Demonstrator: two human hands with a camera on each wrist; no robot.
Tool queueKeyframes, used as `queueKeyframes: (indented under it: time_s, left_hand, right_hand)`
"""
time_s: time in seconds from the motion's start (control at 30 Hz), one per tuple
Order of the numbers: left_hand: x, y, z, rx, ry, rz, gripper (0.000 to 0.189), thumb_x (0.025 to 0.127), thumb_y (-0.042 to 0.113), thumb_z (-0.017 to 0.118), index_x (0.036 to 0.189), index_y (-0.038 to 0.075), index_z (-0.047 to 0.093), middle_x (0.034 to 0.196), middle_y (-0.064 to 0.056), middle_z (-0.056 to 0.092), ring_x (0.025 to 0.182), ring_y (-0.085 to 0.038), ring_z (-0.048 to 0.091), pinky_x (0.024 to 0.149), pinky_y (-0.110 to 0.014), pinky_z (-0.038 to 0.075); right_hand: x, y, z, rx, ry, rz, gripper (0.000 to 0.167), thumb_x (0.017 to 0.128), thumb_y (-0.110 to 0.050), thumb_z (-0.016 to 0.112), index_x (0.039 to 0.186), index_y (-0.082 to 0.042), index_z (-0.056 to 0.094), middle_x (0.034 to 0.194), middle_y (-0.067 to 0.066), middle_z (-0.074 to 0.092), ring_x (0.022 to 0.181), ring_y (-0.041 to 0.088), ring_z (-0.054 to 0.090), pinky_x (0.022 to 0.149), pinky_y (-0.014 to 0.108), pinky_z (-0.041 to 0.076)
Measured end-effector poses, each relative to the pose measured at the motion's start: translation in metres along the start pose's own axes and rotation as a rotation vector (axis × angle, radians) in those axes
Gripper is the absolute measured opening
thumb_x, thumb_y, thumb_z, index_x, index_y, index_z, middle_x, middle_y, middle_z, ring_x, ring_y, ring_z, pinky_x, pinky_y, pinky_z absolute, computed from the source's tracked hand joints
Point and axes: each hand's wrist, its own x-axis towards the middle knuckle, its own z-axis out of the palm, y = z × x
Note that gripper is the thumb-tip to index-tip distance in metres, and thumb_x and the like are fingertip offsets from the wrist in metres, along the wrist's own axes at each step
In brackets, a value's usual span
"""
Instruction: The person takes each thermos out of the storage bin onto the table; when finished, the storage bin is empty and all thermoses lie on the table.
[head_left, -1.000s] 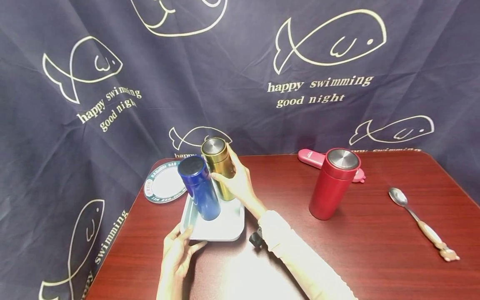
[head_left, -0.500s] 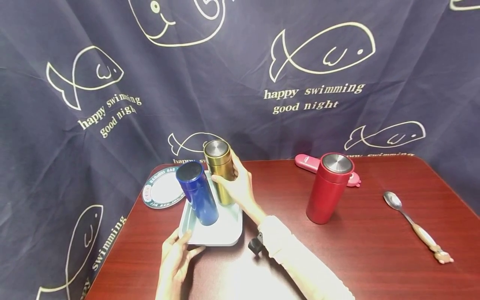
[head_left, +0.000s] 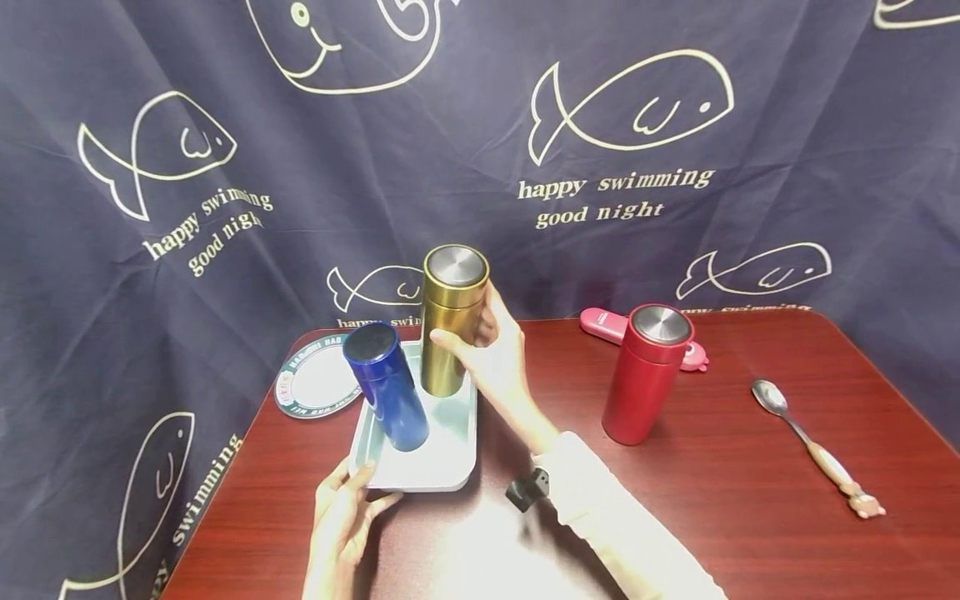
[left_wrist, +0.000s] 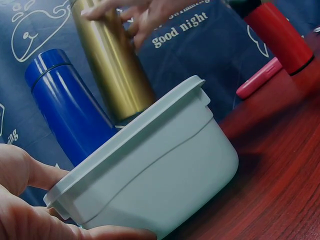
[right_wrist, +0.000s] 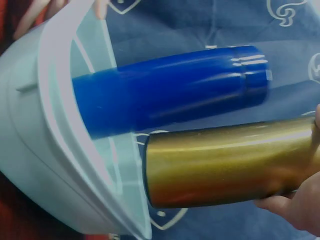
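one gold flask (right_wrist: 230, 165): shiny, silver-topped, held over the pale green tub (left_wrist: 170, 170)
blue flask (right_wrist: 172, 92): dark-topped, standing in the tub
right hand (head_left: 498, 362): fingers and thumb curled round the gold flask
left hand (head_left: 340, 517): pinching the tub's near left corner
table (head_left: 720, 517): reddish wood, bearing a red flask (head_left: 643, 387) and spoon (head_left: 829, 465)
curtain (head_left: 420, 175): dark blue, fish drawings
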Motion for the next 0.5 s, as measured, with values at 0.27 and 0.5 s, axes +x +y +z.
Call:
queueKeyframes:
  time_s: [0.27,0.5]
  left_hand:
    - [-0.001,0.001,0.0,-0.007,-0.003,0.01,0.054,0.101,0.003,0.042,0.146,-0.014,0.019,0.108,-0.001,0.062,0.104,-0.008,0.06,0.093,-0.075,0.032]
    - [0.0,0.0,-0.001,0.005,0.005,0.006,0.054,0.101,0.004,0.042,0.147,-0.014,0.02,0.108,0.0,0.061,0.105,-0.008,0.059,0.093,-0.074,0.033]
  right_hand:
    - [-0.002,-0.015,-0.031,-0.027,0.075,-0.033,0.078,0.072,0.006,0.081,0.142,-0.006,0.048,0.113,0.02,0.067,0.091,0.008,0.065,0.077,0.023,0.055]
    - [-0.009,-0.016,-0.061,-0.051,0.123,-0.017,0.077,0.071,0.007,0.082,0.139,-0.007,0.051,0.112,0.016,0.067,0.094,0.01,0.066,0.08,0.024,0.055]
